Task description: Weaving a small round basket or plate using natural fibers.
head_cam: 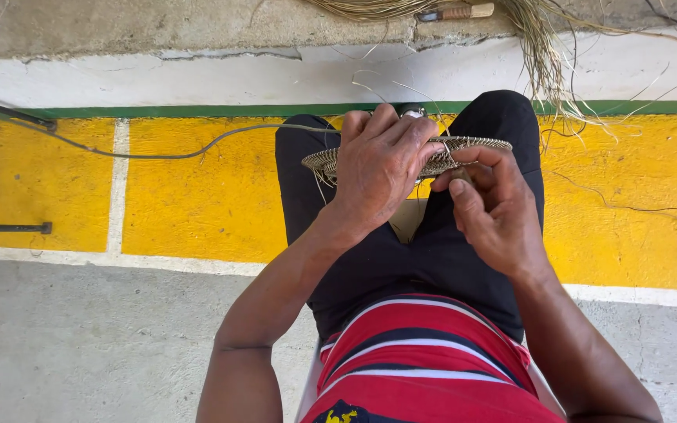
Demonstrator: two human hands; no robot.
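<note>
Both hands (432,184) on woven disc (476,145), straw bundle (538,47) beyond knees

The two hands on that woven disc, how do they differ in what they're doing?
The left hand lies spread over the top of the woven disc, covering its middle; the right hand sits lower, at the near edge. The left hand's fingers are extended flat; the right hand's curl in a pinch at the rim. Both touch the disc above the lap.
</note>
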